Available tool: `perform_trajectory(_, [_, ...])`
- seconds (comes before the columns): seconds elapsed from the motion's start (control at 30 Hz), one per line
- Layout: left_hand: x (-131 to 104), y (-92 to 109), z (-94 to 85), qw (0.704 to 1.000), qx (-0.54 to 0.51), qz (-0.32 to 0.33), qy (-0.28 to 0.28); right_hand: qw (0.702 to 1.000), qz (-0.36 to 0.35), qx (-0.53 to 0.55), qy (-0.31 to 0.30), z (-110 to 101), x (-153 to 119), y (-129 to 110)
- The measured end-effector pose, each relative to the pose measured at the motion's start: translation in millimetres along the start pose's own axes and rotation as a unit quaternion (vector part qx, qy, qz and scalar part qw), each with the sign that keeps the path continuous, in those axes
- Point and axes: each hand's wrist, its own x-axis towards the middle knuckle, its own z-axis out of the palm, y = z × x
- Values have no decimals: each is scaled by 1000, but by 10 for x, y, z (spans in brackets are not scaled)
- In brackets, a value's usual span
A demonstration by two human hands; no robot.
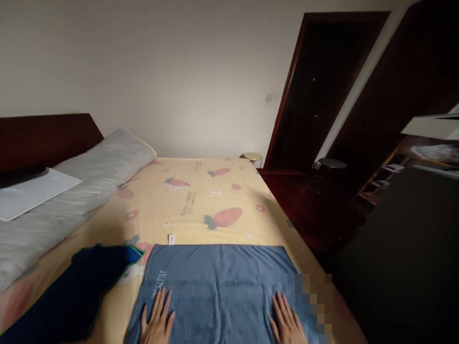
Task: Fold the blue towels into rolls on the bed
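Observation:
A blue-grey towel point(201, 277) lies spread out on the bed, with pale lettering near its left side and a small white tag point(171, 239) at its far edge. My left hand point(157, 320) rests flat on the towel's left part, just below the lettering, fingers spread. On the right part of the towel lies my right hand point(287, 320), also flat with its fingers stretched forward. Neither hand grips anything. Low ridges run through the cloth between the hands. The near edge of the towel falls outside the view, and a blurred patch covers part of its right edge.
A dark blue cloth point(71, 291) with green edging lies at left on the yellow printed bedsheet point(201, 191). Beyond it are a grey quilt point(93, 167) and a white board point(39, 193). Stools point(333, 163) stand near the dark door point(326, 91); a dark panel point(401, 258) rises at right.

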Motion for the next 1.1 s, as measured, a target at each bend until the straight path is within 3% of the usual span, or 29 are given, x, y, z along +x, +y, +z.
perform_trajectory(0.2, [117,1169,86,992,-71,100,-28,998,-54,-3,-35,425,143,-972])
perform_trajectory(0.3, [133,1412,70,983,-100,152,-36,989,-116,22,-83,436,196,-1314])
perform_trajectory(0.37, [159,1281,37,979,-106,167,-46,979,-160,38,-123,330,236,-1329])
perform_trajectory(0.43, [175,905,9,982,-97,150,-54,976,-168,35,-137,166,261,-1115])
perform_trajectory(0.57, [94,-206,-5,999,-31,13,-24,994,-63,-22,-90,-117,200,-184])
perform_trajectory(0.63, [19,-637,-12,1000,-14,-6,-23,997,-6,-43,-67,-168,141,274])
perform_trajectory(0.67, [-9,-762,-20,1000,-11,-3,-26,997,16,-50,-57,-169,123,440])
perform_trajectory(0.73, [-17,-806,-43,999,-8,-3,-32,996,49,-66,-27,-137,139,591])
perform_trajectory(0.83, [103,-501,-89,997,4,-71,-31,992,76,-91,31,-29,312,363])
perform_trajectory(0.93, [272,-201,-120,994,13,-109,-20,994,56,-77,46,150,552,-214])
perform_trajectory(1.0, [321,-211,-115,996,10,-91,-7,999,15,-43,21,307,646,-655])
perform_trajectory(1.1, [233,-551,-71,998,-2,-67,16,998,-58,14,-34,530,616,-1263])
